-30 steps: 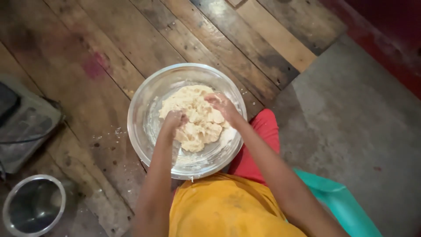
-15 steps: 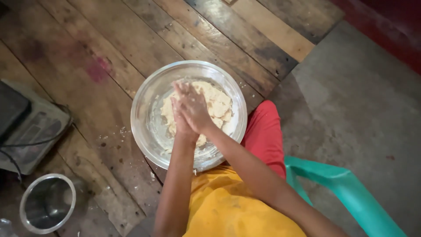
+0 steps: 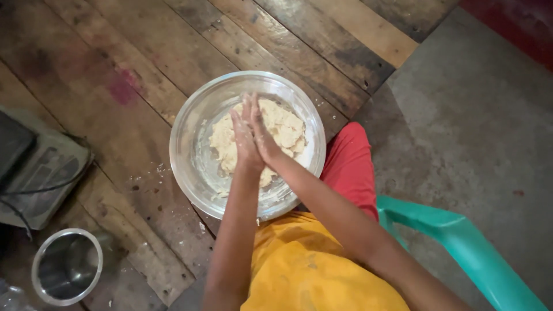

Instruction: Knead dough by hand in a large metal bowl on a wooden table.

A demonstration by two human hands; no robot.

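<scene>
A clear glass bowl (image 3: pixel 187 138) sits on the wooden plank table, holding a pale, crumbly lump of dough (image 3: pixel 285 129). Above the dough, my left hand (image 3: pixel 242 141) and my right hand (image 3: pixel 264 133) are pressed flat together, palm to palm, fingers straight and pointing away from me. Both are dusted with flour. Whether any dough sits between the palms is hidden. My forearms reach in from the bottom of the view over a yellow shirt.
A small steel bowl (image 3: pixel 67 266) stands at the lower left. A grey device with a cable (image 3: pixel 40 173) lies on the left edge. A teal plastic chair (image 3: pixel 455 242) and red trousers (image 3: pixel 348 167) are at the right, over concrete floor.
A second ago both hands were down in the dough, apart. They lifted and came together, and now press palm to palm above the bowl.
</scene>
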